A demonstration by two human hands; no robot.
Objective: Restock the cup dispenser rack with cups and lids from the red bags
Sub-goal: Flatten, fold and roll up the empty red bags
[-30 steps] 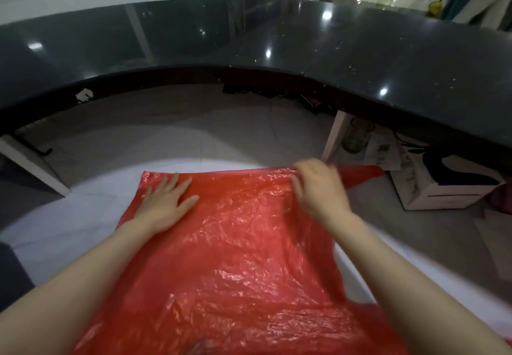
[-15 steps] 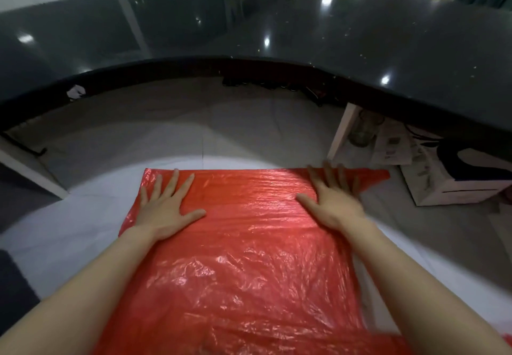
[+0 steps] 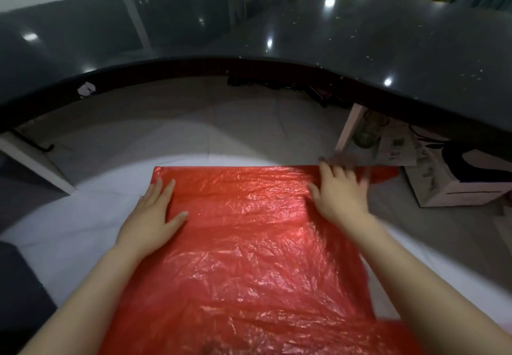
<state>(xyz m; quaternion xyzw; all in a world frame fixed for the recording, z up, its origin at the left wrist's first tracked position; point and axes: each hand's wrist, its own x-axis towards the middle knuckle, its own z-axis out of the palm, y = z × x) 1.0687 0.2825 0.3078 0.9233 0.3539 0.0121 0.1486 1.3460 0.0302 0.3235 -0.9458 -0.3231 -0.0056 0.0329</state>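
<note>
**Two flat hands on a red bag**

The red bag (image 3: 249,244) lies spread out flat on a white top (image 3: 83,224). It is crinkly and shiny. It runs from the far edge of the white top back toward the person, under both arms.

The left hand (image 3: 155,216) lies flat on the bag's left side. Its fingers are straight and close together, and the thumb sticks out to the right. It holds nothing; it just presses down on the bag. The outer side of this hand sits right at the bag's left edge, over the white top.

The right hand (image 3: 340,191) lies on the bag near its far right corner. Its fingers are stretched out and reach the bag's far edge. They look blurry, so I cannot tell if the tips press the bag or hook over the edge. It does not look like it is gripping anything.

Just past the right hand, a thin red tip of the bag pokes out to the right.

Beyond both hands is a grey floor (image 3: 221,122). Farther off, a dark shiny counter (image 3: 249,28) curves across the whole view. To the right of the right hand, under the counter, stand a white box (image 3: 457,191), some papers (image 3: 396,149) and a glass jar (image 3: 368,130).
</note>
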